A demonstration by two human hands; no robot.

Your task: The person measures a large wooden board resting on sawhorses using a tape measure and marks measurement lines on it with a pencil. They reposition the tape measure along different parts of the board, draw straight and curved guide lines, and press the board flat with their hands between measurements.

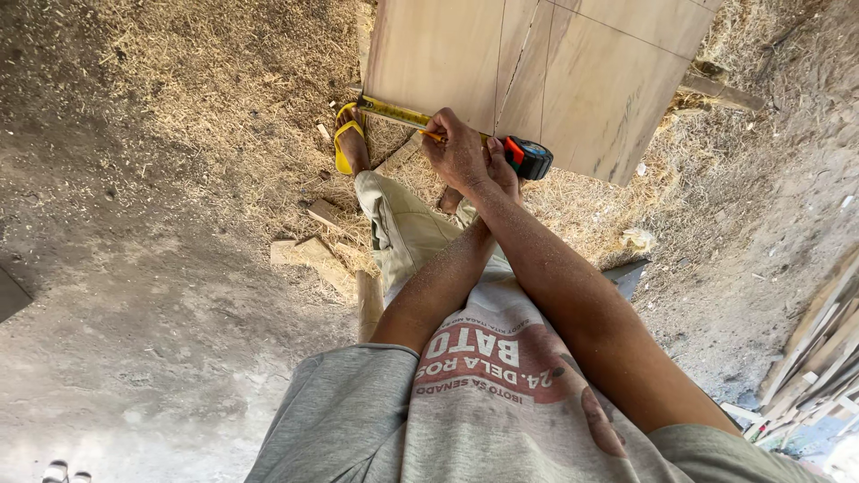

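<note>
Grey shirt [465, 402] nearest, arms crossed, right hand [458, 150] pinching pencil [431, 136] against yellow tape measure [403, 114] along stiff, probably light plywood board [537, 63] above sawdust ground [161, 179], left hand [503, 170] behind, grip hidden, beside tape case [530, 157]; board best gripped at edges.

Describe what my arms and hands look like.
Both arms are bare below the short grey T-shirt sleeves. The right hand and the left hand wear no gloves; no watch, ring or bracelet shows. The shirt carries a red printed patch.
</note>
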